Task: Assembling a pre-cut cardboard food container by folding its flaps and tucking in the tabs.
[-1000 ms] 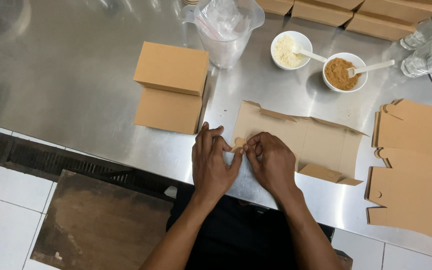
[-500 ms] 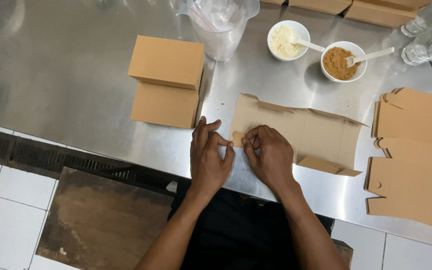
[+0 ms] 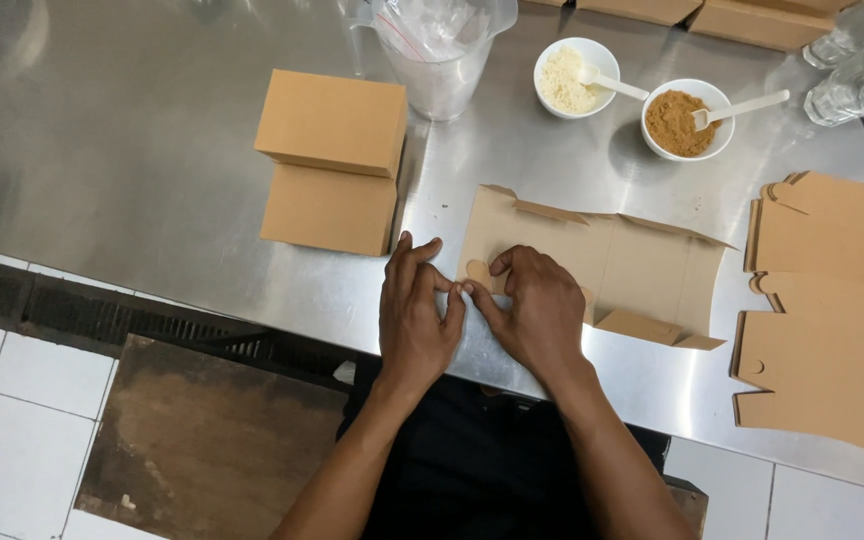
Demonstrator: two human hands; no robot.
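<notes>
Both hands pinching the rounded tab of a flat kraft cardboard box blank point(image 3: 602, 265) lying on the brushed steel counter point(image 3: 132, 170): left hand point(image 3: 414, 320) and right hand point(image 3: 537, 310) fingers curled, thumbs meeting.

We've got a stainless steel table point(image 3: 132, 150). On it: 2 closed brown boxes point(image 3: 332, 160) at center-left, a flat unfolded cardboard box point(image 3: 612, 265) near the front edge, a stack of flat cardboard blanks point(image 3: 832, 310) at right. Toward the back: clear plastic jug point(image 3: 442, 50), white bowl w/ pale powder point(image 3: 574, 78), white bowl w/ brown powder point(image 3: 687, 120), each w/ a spoon, glassware point(image 3: 852, 60) at the far corner.
</notes>
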